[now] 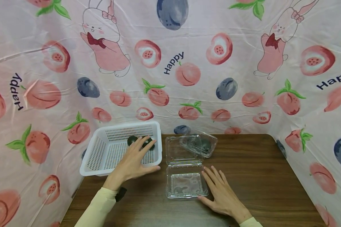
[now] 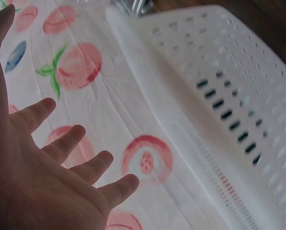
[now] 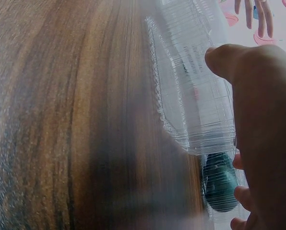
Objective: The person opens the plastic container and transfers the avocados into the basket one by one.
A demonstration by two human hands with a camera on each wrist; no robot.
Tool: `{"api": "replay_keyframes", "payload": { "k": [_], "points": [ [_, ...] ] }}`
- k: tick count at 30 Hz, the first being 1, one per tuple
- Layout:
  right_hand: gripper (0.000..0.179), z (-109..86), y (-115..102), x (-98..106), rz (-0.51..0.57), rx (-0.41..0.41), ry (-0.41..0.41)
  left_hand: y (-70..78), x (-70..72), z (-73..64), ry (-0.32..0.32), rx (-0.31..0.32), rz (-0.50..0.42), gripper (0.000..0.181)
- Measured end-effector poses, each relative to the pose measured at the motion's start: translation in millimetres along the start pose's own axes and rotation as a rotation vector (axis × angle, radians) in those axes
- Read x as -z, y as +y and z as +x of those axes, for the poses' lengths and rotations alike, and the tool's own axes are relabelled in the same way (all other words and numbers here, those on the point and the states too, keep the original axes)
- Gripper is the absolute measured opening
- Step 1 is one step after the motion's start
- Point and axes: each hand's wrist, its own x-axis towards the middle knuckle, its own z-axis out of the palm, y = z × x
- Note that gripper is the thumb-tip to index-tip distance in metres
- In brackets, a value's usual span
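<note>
My left hand (image 1: 133, 160) is over the right part of a white plastic basket (image 1: 99, 157), fingers spread, with nothing gripped. Under its fingertips in the head view lie dark green, avocado-like fruits (image 1: 132, 140), partly hidden by the hand. In the left wrist view the same hand (image 2: 61, 167) has its fingers apart, beside the basket's wall (image 2: 200, 96). A clear plastic clamshell box (image 1: 184, 184) lies unfolded on the table, its lid laid back. Along that box's right edge rests my right hand (image 1: 223, 197), fingers fairly straight, thumb near the front corner.
Behind the unfolded box, a second clear box (image 1: 211, 148) holds dark green fruits (image 1: 206, 145). Everything stands on a brown wooden table (image 1: 253, 170). A fruit-and-rabbit print cloth (image 1: 187, 94) hangs around the table's back and sides.
</note>
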Motion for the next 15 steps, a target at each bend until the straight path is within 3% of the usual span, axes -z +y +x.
{"api": "replay_keyframes", "payload": {
  "k": [15],
  "points": [
    [0.098, -0.3, -0.3, 0.7, 0.011, -0.006, 0.003, 37.0, -29.7, -17.5, 0.071, -0.029, 0.023, 0.109]
  ]
}}
